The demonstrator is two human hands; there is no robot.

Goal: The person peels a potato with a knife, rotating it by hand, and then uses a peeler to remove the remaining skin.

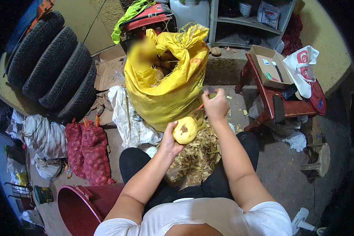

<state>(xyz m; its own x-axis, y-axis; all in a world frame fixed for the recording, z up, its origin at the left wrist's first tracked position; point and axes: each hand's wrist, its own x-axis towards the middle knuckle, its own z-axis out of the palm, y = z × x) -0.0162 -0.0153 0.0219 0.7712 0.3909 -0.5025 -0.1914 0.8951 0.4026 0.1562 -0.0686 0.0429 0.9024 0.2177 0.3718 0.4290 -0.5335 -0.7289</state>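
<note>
My left hand [171, 141] is wrapped round a mostly peeled, pale yellow potato [185, 133] with a brown patch of skin on its face. Up and to the right of it, my right hand [216, 103] is closed, its fingers bent round something small and blurred that I cannot make out. The two hands are apart. Under them, between my knees, lies a heap of peelings [196, 157]. Just beyond the hands stands a big yellow sack [169, 98], its mouth open on unpeeled brown potatoes [167, 65].
Red mesh bags [92, 151] and a maroon tub [76, 208] lie to the left, with tyres [51, 65] behind. At the right, a red table [295, 106] holds a cardboard box [271, 69]. A white sack [126, 118] lies beside the yellow one.
</note>
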